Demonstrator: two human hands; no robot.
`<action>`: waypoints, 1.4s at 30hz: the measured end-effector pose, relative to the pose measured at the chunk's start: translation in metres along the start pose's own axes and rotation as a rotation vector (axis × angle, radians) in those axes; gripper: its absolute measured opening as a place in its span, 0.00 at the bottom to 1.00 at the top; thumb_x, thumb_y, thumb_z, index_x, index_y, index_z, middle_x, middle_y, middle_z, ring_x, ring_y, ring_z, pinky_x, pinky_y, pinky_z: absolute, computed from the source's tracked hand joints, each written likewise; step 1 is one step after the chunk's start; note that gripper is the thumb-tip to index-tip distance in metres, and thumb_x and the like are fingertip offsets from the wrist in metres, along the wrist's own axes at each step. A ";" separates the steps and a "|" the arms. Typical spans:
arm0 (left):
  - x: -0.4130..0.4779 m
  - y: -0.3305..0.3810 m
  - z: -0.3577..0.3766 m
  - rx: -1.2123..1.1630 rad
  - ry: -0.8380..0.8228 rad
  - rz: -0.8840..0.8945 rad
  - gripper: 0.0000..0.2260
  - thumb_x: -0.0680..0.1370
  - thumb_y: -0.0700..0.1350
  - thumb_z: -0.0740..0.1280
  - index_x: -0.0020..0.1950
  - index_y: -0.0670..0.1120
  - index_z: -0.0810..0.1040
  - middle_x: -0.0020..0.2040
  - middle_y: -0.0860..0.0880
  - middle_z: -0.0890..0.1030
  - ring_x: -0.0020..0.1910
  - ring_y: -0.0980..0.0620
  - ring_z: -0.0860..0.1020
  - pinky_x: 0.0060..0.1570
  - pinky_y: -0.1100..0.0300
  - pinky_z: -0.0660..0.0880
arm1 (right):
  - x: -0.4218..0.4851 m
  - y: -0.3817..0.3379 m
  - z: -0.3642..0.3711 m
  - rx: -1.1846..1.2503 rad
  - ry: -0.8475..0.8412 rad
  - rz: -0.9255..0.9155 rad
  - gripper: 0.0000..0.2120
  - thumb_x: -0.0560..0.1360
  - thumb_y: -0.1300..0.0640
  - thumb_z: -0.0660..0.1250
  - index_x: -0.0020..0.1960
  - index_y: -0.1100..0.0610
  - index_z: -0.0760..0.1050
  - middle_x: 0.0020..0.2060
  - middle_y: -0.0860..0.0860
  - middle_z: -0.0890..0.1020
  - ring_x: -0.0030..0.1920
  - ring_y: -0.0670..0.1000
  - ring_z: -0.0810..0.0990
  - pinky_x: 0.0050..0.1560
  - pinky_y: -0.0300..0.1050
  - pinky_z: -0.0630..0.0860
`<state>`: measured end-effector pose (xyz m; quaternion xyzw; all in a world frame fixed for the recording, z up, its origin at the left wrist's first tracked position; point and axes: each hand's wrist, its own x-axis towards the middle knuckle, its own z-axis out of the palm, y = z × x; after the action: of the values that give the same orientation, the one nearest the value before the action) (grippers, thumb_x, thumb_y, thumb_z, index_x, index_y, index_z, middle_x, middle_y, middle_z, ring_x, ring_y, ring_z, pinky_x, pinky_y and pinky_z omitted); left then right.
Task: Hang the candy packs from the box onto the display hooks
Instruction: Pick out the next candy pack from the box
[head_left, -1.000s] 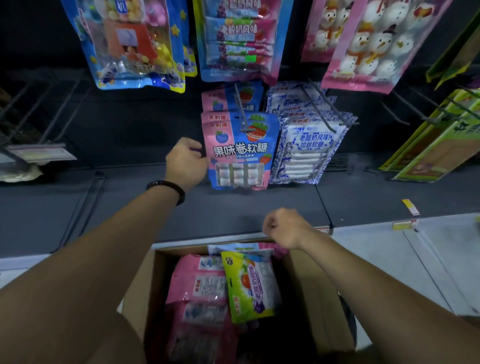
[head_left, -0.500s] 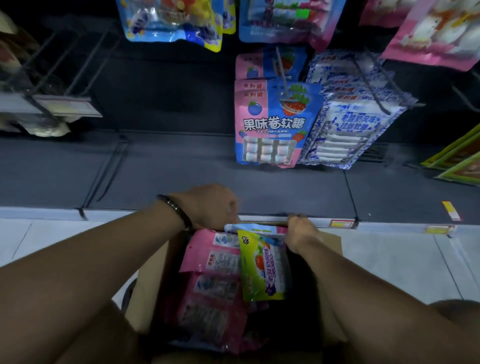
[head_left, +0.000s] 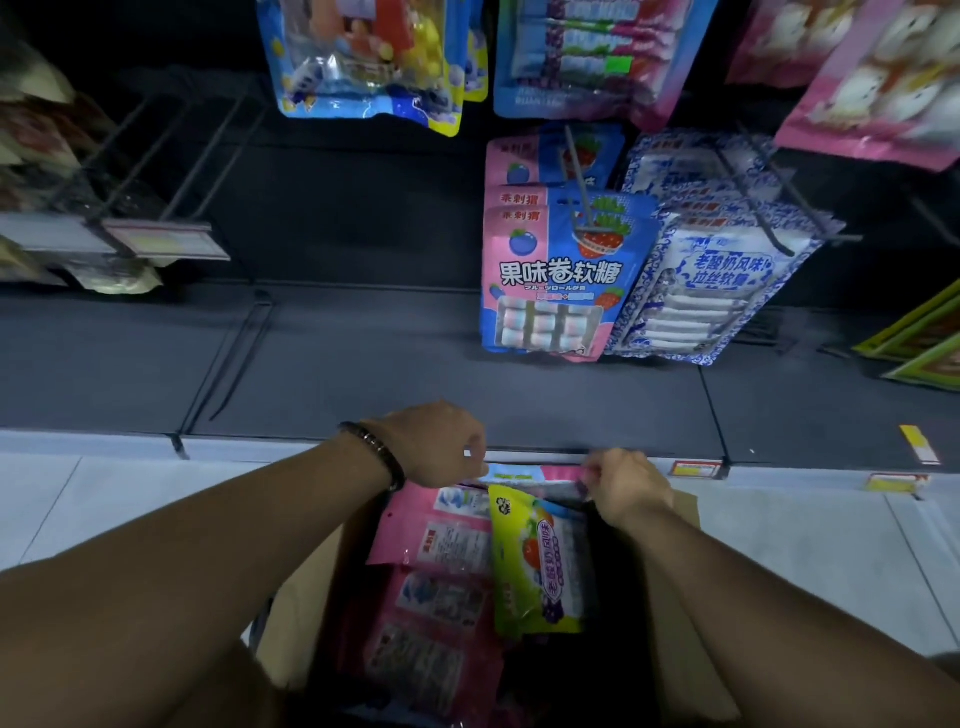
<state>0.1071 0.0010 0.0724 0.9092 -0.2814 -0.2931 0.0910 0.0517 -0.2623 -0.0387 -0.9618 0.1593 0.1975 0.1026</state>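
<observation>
My left hand (head_left: 436, 447) has come down from the hanging packs to the far edge of the box (head_left: 680, 623), and my right hand (head_left: 623, 488) has stayed at that edge, a little to the right. Between them stands a blue-and-pink pack (head_left: 535, 475), upright against the far wall of the box. My right fingers are curled and pinch its top right corner. My left fingers are curled over its top left end and, as far as I can tell with the knuckles in the way, pinch it too. A dark bead bracelet (head_left: 379, 452) sits on my left wrist. Just nearer in the box a yellow-green pack (head_left: 540, 566) leans upright, with pink packs (head_left: 441, 540) lying to its left. The box stands on the pale tiled floor (head_left: 805, 545), right against the dark base shelf (head_left: 363, 364). Beyond it, on the far right, a display hook (head_left: 576, 176) carries several pink-and-blue packs (head_left: 556, 280). Blue-and-white packs (head_left: 717, 275) hang just to their right, touching them.
</observation>
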 end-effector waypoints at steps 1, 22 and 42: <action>-0.001 0.001 0.001 -0.002 -0.017 -0.017 0.13 0.83 0.55 0.68 0.60 0.49 0.85 0.62 0.49 0.85 0.62 0.46 0.81 0.56 0.59 0.72 | -0.001 -0.002 -0.009 0.058 0.027 -0.039 0.06 0.81 0.50 0.67 0.52 0.46 0.83 0.52 0.53 0.87 0.55 0.59 0.85 0.52 0.48 0.79; -0.056 0.071 -0.009 -1.806 0.098 -0.223 0.31 0.77 0.70 0.68 0.56 0.41 0.87 0.57 0.38 0.87 0.50 0.41 0.88 0.51 0.43 0.85 | -0.161 -0.043 -0.130 0.568 0.233 -0.839 0.05 0.80 0.51 0.71 0.47 0.51 0.80 0.47 0.47 0.85 0.50 0.44 0.83 0.54 0.52 0.78; -0.100 0.057 0.004 -1.526 0.463 0.033 0.19 0.80 0.30 0.70 0.70 0.42 0.76 0.61 0.40 0.86 0.59 0.39 0.86 0.53 0.45 0.85 | -0.125 -0.028 -0.131 0.954 0.048 -0.373 0.27 0.81 0.54 0.73 0.77 0.45 0.70 0.53 0.45 0.88 0.54 0.44 0.87 0.59 0.55 0.84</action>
<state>0.0124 0.0106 0.1361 0.6294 0.0095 -0.2072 0.7489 -0.0017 -0.2369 0.1345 -0.8242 0.0596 0.0587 0.5601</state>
